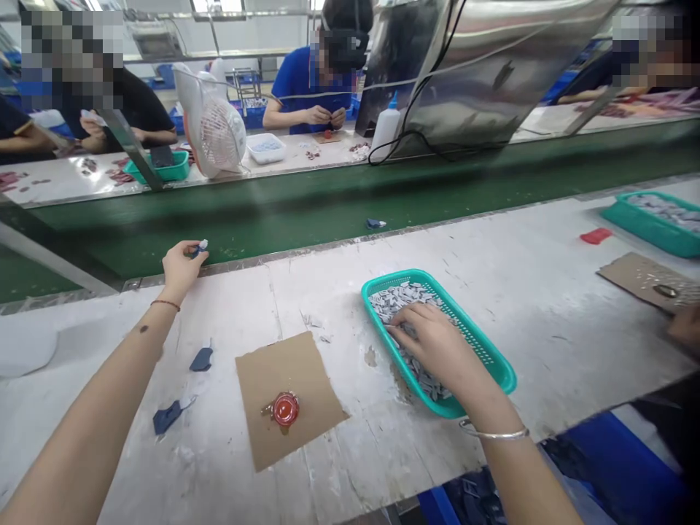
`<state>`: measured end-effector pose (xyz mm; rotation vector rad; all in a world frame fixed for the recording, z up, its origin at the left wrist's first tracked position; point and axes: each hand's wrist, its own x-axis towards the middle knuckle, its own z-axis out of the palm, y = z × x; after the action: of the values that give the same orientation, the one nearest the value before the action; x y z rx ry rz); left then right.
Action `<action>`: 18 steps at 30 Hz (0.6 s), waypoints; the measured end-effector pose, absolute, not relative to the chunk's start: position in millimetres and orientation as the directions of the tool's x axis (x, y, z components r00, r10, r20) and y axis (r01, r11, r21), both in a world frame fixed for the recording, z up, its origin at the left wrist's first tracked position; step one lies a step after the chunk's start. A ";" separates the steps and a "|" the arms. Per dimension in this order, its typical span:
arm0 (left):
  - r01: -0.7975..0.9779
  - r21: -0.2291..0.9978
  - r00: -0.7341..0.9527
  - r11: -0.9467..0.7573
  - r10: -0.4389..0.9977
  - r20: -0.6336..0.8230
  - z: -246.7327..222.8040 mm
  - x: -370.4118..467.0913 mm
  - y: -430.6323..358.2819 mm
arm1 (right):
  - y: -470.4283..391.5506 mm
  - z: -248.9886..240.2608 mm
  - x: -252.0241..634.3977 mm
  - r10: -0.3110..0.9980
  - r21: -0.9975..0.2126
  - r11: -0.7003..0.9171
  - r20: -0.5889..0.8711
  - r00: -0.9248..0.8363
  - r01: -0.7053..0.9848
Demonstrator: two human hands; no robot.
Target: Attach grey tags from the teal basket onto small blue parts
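Observation:
My left hand (183, 268) is out over the far edge of the white table, its fingers pinched on a small dark blue piece (197, 251) with a whitish tip. Inside the green basket (492, 362), my right hand (427, 339) reaches down among many small grey-white pieces (402, 295); its fingers are bent together, and what they hold is too small to name. Between my arms lies a brown cardboard square (289, 364) with a round red container (285, 409) on it. Two dark blue pieces (202, 359) (167, 417) rest near my left forearm.
Another green basket (650, 227), a red piece (596, 235) and a second cardboard (628, 281) are at the right, near a person's hand (686, 328). Across the green strip (295, 219), people work beside a fan (219, 135) and a white bottle (386, 130).

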<state>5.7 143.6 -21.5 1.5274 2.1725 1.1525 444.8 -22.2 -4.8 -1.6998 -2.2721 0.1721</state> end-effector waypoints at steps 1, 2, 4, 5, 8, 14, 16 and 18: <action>0.723 0.679 -0.389 0.127 0.887 0.249 -22.5 2.6 150.0 | -22.9 -4.7 446.2 0.948 -0.293 0.304 0.181 -0.260 0.907; 0.755 0.646 -0.357 0.111 0.897 0.263 -23.5 0.4 154.2 | -24.7 -3.8 447.4 0.945 -0.317 0.314 0.200 -0.261 0.895; 0.807 0.585 -0.301 0.080 0.908 0.291 -25.4 -0.7 157.5 | -32.2 -0.1 448.0 0.939 -0.386 0.321 0.245 -0.239 0.865; 0.829 0.555 -0.280 0.064 0.907 0.314 -26.2 0.7 157.6 | -38.2 2.1 446.3 0.937 -0.433 0.319 0.277 -0.212 0.843; 0.882 0.470 -0.203 -0.013 0.891 0.405 -26.7 15.7 158.1 | -64.0 5.5 429.5 0.926 -0.592 0.326 0.358 -0.122 0.737; 0.881 0.367 0.127 -0.300 0.895 0.427 -24.3 98.3 176.9 | -116.6 -25.7 378.4 0.881 -0.648 0.472 0.354 -0.313 0.597; 0.848 0.361 0.235 -0.389 0.885 0.402 -23.5 135.8 185.7 | -125.5 -41.4 375.1 0.872 -0.606 0.489 0.362 -0.329 0.627; 0.808 0.368 0.323 -0.460 0.868 0.377 -22.6 174.2 194.1 | -130.2 -53.0 378.8 0.881 -0.559 0.466 0.371 -0.296 0.686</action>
<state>174.2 194.1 -22.6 2.4611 1.5670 0.8131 378.8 -130.2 -53.0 -1.2967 -2.0716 0.3893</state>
